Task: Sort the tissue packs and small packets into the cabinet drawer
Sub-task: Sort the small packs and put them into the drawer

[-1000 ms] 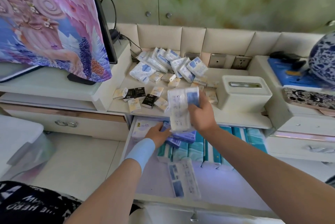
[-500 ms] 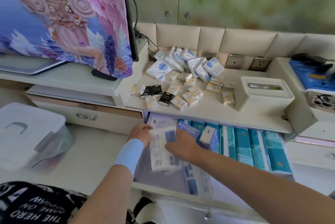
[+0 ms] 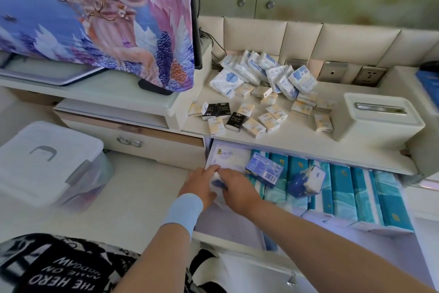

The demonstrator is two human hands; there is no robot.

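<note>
Two hands, one item: left hand (image 3: 199, 185) and right hand (image 3: 238, 191) are together at the near-left of the drawer (image 3: 228, 237). Both are clamped on a single pack (image 3: 216, 183), fingers curled round its ends. It sits low inside the drawer, near the left wall, and my knuckles hide most of it.

Reason for the double grip, as I judge it: the wrapper is soft and the corner tight, so I steer it down held square from both sides. Visible part: white film, dark blue patch, somewhat crumpled.

Stowed in drawer:
- teal packs (image 3: 344, 193), on edge in a row, filling the right
- blue pack (image 3: 264, 171) and navy pack (image 3: 307, 181), tilted loose on top of that row, probably awaiting a slot
- flat white pack (image 3: 228, 157), far left

Outstanding on desk (image 3: 297, 143):
- heap (image 3: 261, 71) of white-and-blue packs, far side
- small packets (image 3: 268, 117), cream and black, scattered nearer

Sorting looks part done, with much left.
</note>
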